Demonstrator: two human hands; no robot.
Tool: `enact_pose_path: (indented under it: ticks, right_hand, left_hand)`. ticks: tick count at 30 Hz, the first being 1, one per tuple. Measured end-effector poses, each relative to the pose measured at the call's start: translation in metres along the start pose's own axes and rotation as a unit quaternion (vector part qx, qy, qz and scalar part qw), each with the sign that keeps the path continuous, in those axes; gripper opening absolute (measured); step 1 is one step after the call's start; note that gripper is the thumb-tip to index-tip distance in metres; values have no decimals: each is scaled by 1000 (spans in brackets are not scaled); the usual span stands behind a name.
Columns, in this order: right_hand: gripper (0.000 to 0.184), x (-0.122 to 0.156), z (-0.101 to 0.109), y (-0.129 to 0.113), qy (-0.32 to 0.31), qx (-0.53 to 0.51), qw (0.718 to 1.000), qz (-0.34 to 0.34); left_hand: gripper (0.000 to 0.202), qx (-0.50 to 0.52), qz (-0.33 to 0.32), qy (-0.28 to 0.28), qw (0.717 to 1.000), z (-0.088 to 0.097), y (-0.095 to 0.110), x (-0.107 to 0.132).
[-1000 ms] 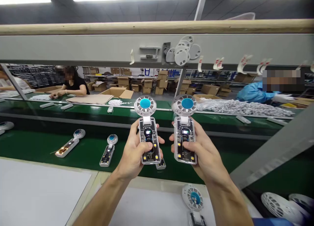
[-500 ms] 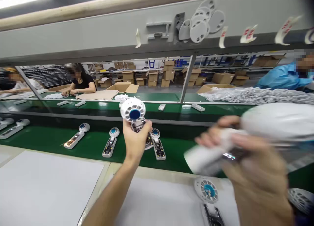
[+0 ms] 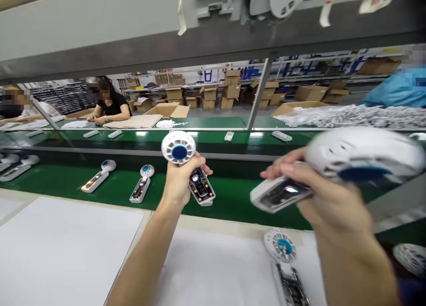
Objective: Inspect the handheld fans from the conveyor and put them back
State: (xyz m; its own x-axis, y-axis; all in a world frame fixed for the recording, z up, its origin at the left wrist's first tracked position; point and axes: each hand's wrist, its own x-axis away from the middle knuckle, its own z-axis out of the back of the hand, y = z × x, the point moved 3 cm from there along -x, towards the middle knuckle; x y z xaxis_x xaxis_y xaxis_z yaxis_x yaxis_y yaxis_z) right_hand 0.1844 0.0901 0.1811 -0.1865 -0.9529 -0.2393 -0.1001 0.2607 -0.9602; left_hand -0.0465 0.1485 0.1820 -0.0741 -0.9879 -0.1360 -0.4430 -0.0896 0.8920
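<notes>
My left hand [image 3: 178,182] is closed round the neck of a white handheld fan [image 3: 203,188], above the green belt. That fan has a round vented head with a blue centre, and its open handle shows a circuit board. Behind it, another fan on the belt is mostly hidden. My right hand [image 3: 328,186], nearer the camera, grips a second fan [image 3: 362,151] at its neck. Its head is tilted to the right, and its open handle points left. Below, a third fan [image 3: 284,248] lies on the white work surface [image 3: 213,266], its handle cut off by the frame.
Several open fans, one of them here [image 3: 141,184], lie along the green belt [image 3: 66,179]. White covers [image 3: 282,136] rest on the farther belt. A grey beam [image 3: 133,35] crosses overhead, with a slanted post [image 3: 261,91] beneath. People sit across the line by white parts.
The view has tilted up slightly less of the beam's top. The right-hand fan has turned, so its open handle and circuit show more. The left-hand fan now covers the belt fan behind it.
</notes>
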Motion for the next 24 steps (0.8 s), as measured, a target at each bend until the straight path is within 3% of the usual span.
enact_pose_path:
  ticks: [3,6,9,12,17,20,24]
  right_hand:
    - [31,-27,-2,19,81,51,995,-23]
    - [38,-49,-3,48,61,149,985,-59]
    - [36,-60,5,72,53,177,978,-95]
    - [40,-65,14,88,49,208,970,-119]
    - [62,-73,26,107,44,305,945,-115]
    - [68,-76,32,117,29,384,914,-124]
    - [56,-77,40,128,-12,465,870,-165]
  left_hand:
    - [28,-40,60,6,997,-1,-31,-14]
    - [31,-86,97,-2,992,1,-58,-23]
    - [31,-137,118,0,984,4,-83,-29]
    - [31,-176,124,-3,977,6,-105,-32]
    - [35,-257,115,-35,959,11,-139,-36]
    - [37,-343,88,-44,934,19,-152,-40]
    - [34,-494,31,-23,868,34,-156,-46]
